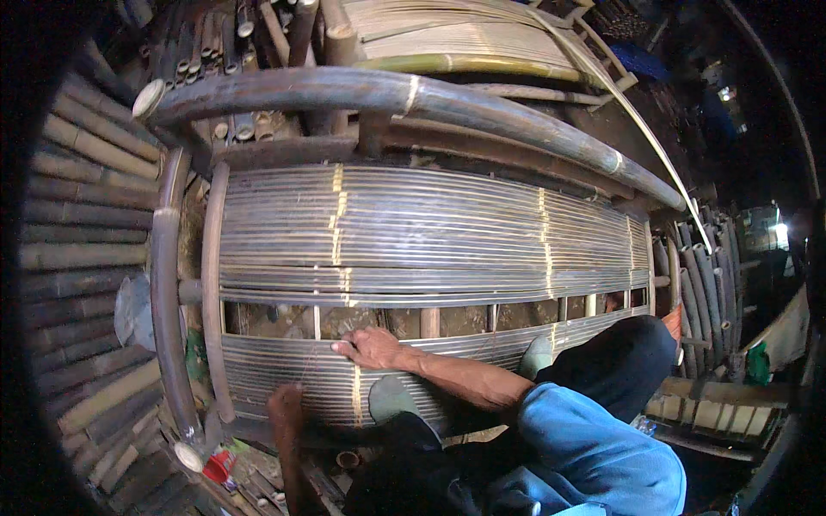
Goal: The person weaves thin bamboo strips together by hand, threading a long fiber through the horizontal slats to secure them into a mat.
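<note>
In the head view, the middle of the frame is filled by a low bamboo bench (pixel 214 292), its slats running from left to right. We see a broad upper group of slats (pixel 430 224) and a narrower lower group of slats (pixel 258 365); between them lies an open gap, with several upright-looking crosspieces (pixel 429 322) showing through it. Pale bands cross both groups.

Our right hand (pixel 370 348) comes in from the lower right, past a blue sleeve (pixel 594 439), and lies at the top edge of the lower slats, left of centre. Its fingers are curled and the thumb points left; we cannot tell whether anything is pinched between them. Our left hand (pixel 284 408), down and left of it, is bunched and dim over the lower slats near their left end, and we cannot tell what it holds. The two hands are apart.

One grey-green covered foot (pixel 391 397) rests over the lower slats, just below the right hand; the other stands farther right beside a dark-clad knee (pixel 637 353). A thick dark bamboo rail (pixel 301 89) arches across the upper frame, bamboo poles (pixel 86 255) line the left side, and a red container (pixel 219 465) sits at lower left.
</note>
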`<action>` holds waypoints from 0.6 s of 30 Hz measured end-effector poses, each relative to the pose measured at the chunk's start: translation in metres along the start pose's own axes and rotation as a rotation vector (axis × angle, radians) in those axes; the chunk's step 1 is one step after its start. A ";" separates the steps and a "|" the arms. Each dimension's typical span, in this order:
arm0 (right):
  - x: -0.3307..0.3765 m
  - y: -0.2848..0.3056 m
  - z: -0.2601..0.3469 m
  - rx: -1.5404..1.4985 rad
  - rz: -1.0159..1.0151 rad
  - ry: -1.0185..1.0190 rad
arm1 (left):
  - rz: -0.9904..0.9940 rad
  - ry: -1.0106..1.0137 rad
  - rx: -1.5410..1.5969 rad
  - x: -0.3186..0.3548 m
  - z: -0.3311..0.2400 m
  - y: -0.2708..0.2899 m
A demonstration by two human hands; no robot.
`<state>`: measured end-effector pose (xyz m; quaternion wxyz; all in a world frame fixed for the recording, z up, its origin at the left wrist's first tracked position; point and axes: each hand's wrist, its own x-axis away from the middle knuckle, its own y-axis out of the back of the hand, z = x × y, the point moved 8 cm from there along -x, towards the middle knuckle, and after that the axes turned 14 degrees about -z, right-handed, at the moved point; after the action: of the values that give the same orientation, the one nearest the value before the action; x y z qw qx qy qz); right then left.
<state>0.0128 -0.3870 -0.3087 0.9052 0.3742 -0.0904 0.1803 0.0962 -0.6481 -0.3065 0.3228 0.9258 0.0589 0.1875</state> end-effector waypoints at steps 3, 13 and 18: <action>-0.007 0.005 0.022 -0.132 0.119 0.038 | -0.027 0.270 0.215 0.037 -0.031 0.076; -0.024 0.011 0.041 -0.272 0.185 -0.011 | -1.063 -0.018 0.764 0.102 -0.049 0.335; -0.050 -0.008 0.040 -0.307 0.098 -0.096 | -0.757 -0.285 0.505 0.004 -0.119 0.275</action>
<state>-0.0312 -0.4341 -0.3009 0.9365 0.2348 -0.1781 0.1902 0.0505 -0.7948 -0.0489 0.1380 0.9054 0.3907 -0.0925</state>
